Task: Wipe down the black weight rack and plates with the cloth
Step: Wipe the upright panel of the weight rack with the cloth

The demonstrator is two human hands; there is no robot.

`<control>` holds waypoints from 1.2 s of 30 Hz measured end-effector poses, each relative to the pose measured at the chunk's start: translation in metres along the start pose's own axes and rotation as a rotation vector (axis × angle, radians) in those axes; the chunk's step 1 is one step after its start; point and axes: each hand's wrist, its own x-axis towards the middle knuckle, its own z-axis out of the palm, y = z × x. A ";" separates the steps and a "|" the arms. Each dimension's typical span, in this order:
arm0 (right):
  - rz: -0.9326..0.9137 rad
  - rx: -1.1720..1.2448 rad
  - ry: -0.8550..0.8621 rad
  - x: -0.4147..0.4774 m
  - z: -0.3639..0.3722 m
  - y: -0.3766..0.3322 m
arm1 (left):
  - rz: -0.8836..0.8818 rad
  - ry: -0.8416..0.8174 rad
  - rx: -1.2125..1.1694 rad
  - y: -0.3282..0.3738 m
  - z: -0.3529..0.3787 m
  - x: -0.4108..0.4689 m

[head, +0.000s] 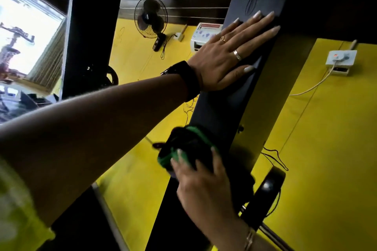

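Note:
A black upright post of the weight rack (222, 114) runs slanted through the middle of the head view. My left hand (228, 55) lies flat on the post high up, fingers straight and spread. Lower down, my right hand (202, 185) grips a bunched green and black cloth (183, 151) and presses it against the post's left edge. A black weight plate (265, 191) hangs on a peg at the post's lower right, seen edge-on. The hand and cloth are motion-blurred.
A second black post (89, 26) stands at left with another plate (111, 76) behind it. On the yellow wall hang a black fan (151, 18), a white box (204, 36) and a socket (340, 58) with a cable. A bright window (26, 32) is far left.

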 end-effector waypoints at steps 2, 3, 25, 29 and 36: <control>0.096 -0.014 0.107 0.018 -0.017 0.017 | 0.008 -0.020 0.011 0.001 0.000 -0.006; 0.125 -0.045 0.153 0.027 -0.022 0.025 | 0.009 -0.027 0.012 0.001 0.000 -0.009; 0.078 0.060 -0.062 -0.083 0.048 -0.052 | -0.163 0.073 -0.120 0.057 0.034 -0.075; 0.194 0.003 0.129 -0.050 0.033 -0.030 | -0.179 0.066 -0.120 0.064 0.030 -0.075; 0.222 0.002 -0.004 -0.064 0.071 -0.070 | -0.231 0.041 -0.135 0.076 0.036 -0.094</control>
